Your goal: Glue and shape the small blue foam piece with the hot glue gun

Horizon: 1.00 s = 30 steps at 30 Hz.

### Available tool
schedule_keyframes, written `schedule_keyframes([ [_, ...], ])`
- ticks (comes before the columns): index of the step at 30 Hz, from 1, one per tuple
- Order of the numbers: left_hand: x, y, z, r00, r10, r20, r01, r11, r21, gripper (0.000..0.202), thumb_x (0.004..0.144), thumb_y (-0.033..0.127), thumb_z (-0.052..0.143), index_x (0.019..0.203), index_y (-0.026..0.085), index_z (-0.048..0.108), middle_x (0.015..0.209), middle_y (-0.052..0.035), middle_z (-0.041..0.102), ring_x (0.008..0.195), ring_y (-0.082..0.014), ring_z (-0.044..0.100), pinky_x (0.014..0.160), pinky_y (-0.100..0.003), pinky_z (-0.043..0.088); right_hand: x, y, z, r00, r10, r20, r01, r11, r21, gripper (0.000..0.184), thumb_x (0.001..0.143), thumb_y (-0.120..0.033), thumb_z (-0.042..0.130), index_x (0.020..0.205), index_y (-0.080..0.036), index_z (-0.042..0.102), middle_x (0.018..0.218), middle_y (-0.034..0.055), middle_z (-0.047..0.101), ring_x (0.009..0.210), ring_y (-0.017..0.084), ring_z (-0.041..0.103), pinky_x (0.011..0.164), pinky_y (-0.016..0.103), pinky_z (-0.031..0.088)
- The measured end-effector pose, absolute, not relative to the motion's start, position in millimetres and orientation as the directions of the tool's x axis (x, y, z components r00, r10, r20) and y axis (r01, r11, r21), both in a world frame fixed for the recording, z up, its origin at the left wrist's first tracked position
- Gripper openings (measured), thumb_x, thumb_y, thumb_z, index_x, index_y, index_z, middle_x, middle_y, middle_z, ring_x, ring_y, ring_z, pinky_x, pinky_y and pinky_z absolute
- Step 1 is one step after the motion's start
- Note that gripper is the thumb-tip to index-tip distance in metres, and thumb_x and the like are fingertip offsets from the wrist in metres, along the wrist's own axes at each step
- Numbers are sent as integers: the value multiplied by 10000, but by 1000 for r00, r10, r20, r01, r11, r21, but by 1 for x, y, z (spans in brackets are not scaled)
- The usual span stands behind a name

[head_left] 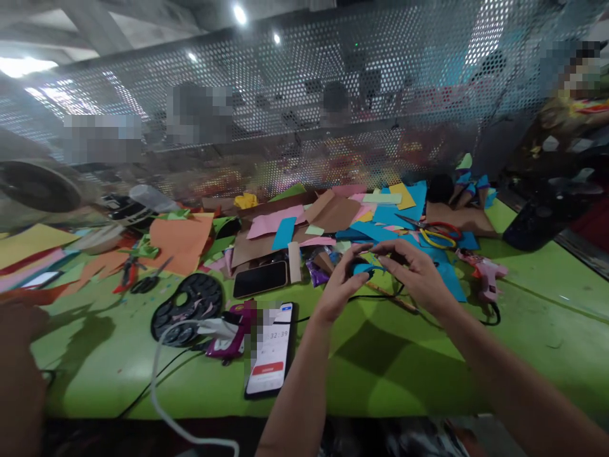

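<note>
Between my hands, above the green table (380,374), is a small curved piece of blue paper (365,269). My left hand (339,287) pinches its left side with bent fingers. Thumb and fingers of my right hand (419,276) close on the other side, partly hiding it. Just behind my hands lie blue, pink and brown paper sheets (328,219). A pencil-like stick (399,301) and a black cord are on the table below my fingers. To the right of my right hand is a pink glue gun (489,279).
Scissors (440,236) with red and yellow handles lie behind my right hand. On the left are a lit phone (270,358), a dark phone (261,279), a magenta glue gun (231,336) and a black palette (166,311). Another person's arm (19,362) reaches in at far left.
</note>
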<state>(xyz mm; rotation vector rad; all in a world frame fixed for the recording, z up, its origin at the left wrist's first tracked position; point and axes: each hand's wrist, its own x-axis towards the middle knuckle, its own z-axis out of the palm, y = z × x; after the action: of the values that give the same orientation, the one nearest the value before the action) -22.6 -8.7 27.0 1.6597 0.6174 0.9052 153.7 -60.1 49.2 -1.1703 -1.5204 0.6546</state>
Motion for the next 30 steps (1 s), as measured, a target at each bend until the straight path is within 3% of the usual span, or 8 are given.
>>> schedule_keyframes([
  [6,-24,-11,30,596,771,224,9,-286,958,630,785,449,577,1368,230,482,1347,-78,533,1160,-255,512,971,-366,446,154,-65,53,-133,850,510,377,519,-767,265,892,-169,507,972,-259,743,1021,62,667,1007,213,624,901,367,479],
  [19,-23,-12,32,613,746,260,-28,-309,951,608,793,423,575,1356,223,461,1386,-85,509,1207,-252,503,1039,-376,414,155,-64,55,-94,845,526,393,517,-761,249,917,-179,506,1031,-255,713,1035,53,675,986,203,621,877,353,478],
  [24,-24,-11,33,614,763,203,10,-265,964,667,759,469,577,1369,229,457,1291,-98,541,1075,-247,534,860,-339,485,166,-65,55,44,847,529,409,468,-783,197,925,-253,539,1038,-240,700,990,47,684,957,206,616,849,343,473],
  [30,-25,-8,30,600,762,243,-61,-259,964,640,764,438,611,1365,260,480,1089,-61,562,1012,-233,501,829,-319,450,235,-93,24,398,754,523,572,242,-784,257,880,-349,590,1077,-211,682,1048,66,688,881,200,639,788,339,492],
])
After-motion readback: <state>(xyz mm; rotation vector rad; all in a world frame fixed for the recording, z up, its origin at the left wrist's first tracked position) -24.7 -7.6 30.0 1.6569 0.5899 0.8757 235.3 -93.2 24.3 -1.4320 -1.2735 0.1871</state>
